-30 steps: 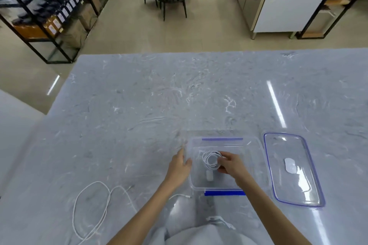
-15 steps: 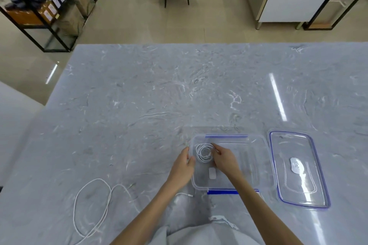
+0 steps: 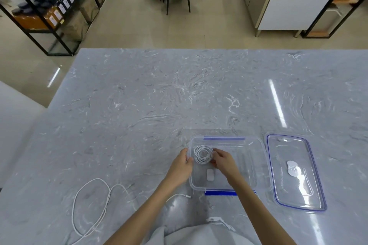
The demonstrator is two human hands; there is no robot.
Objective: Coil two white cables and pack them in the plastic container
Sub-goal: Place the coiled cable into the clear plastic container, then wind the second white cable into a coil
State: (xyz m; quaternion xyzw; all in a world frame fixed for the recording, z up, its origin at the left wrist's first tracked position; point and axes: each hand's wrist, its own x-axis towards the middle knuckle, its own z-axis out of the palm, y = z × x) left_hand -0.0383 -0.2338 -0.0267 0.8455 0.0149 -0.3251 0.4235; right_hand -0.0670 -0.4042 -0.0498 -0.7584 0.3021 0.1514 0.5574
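One white cable (image 3: 203, 154) coiled, lying in far-left corner of clear plastic container (image 3: 256, 165); second white cable (image 3: 93, 203) loose, uncoiled on counter (image 3: 159, 105), left of container.

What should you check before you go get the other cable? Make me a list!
1. Coiled cable lies inside the plastic container: ok.
2. Coil holds its round shape: ok.
3. Right hand has let go of the coil: cannot tell, its fingers touch it.
4. Left hand steadies the container's edge: ok.
5. Second cable is coiled: not ok, it lies loose on the table.
6. Lid is off, set beside the container: ok.
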